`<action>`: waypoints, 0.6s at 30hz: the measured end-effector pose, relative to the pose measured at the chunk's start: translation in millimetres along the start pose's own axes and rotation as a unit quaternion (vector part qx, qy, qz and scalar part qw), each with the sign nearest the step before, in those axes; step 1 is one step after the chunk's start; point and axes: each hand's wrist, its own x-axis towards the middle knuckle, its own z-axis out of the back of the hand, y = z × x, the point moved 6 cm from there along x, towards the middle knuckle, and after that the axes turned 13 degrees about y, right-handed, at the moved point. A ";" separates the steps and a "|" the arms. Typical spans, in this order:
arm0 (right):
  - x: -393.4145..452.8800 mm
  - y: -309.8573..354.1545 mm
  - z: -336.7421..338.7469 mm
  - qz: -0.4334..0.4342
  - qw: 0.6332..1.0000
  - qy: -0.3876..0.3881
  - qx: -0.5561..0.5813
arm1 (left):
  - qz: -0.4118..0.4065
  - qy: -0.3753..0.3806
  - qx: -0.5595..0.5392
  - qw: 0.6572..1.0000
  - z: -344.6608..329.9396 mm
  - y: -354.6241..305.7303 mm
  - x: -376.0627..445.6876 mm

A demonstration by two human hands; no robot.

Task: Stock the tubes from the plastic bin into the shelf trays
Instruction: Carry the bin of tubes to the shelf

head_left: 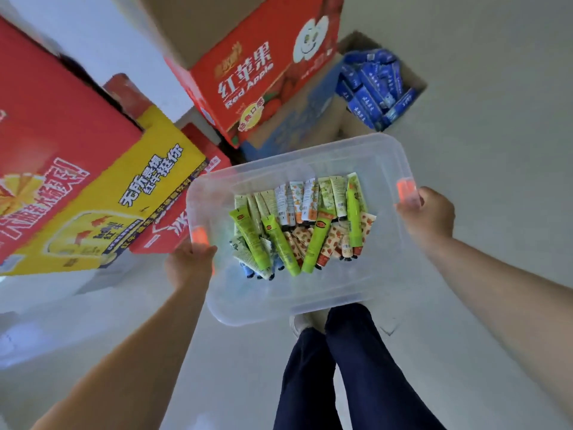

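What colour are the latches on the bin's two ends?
Orange, on the clear plastic bin; the right latch shows best in the head view.

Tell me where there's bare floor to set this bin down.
Bare floor lies right of the bin, past the right hand and the carton of blue boxes. More lies below the left hand, beside the legs. Left and ahead is crowded: the yellow box and Red Apple box.
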 end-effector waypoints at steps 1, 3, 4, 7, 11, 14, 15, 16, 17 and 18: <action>-7.0 -15.4 16.8 -0.014 1.000 -0.017 0.016 | -0.020 0.011 0.018 1.000 -7.7 -17.2 -7.0; -22.7 -44.8 50.3 -0.032 0.998 -0.048 0.037 | -0.062 0.028 0.054 0.996 -27.5 -51.6 -23.2; -29.5 -57.6 63.5 -0.035 0.997 -0.057 0.041 | -0.075 0.035 0.070 0.994 -36.9 -66.4 -31.9; -48.0 -106.3 110.6 -0.080 0.991 -0.086 0.060 | -0.134 0.070 0.115 0.982 -75.3 -118.3 -62.9; -75.0 -180.5 178.9 -0.167 0.974 -0.131 0.078 | -0.221 0.116 0.178 0.952 -144.6 -200.4 -115.3; -95.2 -239.5 225.8 -0.234 0.949 -0.169 0.130 | -0.268 0.144 0.221 0.927 -204.9 -258.4 -159.6; -101.5 -259.3 239.9 -0.253 0.940 -0.179 0.145 | -0.284 0.154 0.234 0.917 -226.3 -275.8 -175.3; -108.1 -277.8 253.8 -0.271 0.931 -0.186 0.156 | -0.299 0.164 0.250 0.906 -247.5 -292.3 -191.0; -114.3 -295.8 266.7 -0.287 0.923 -0.194 0.168 | -0.312 0.175 0.262 0.896 -268.9 -307.8 -206.6; -120.7 -312.2 279.7 -0.300 0.915 -0.203 0.180 | -0.323 0.185 0.272 0.887 -290.3 -322.8 -222.3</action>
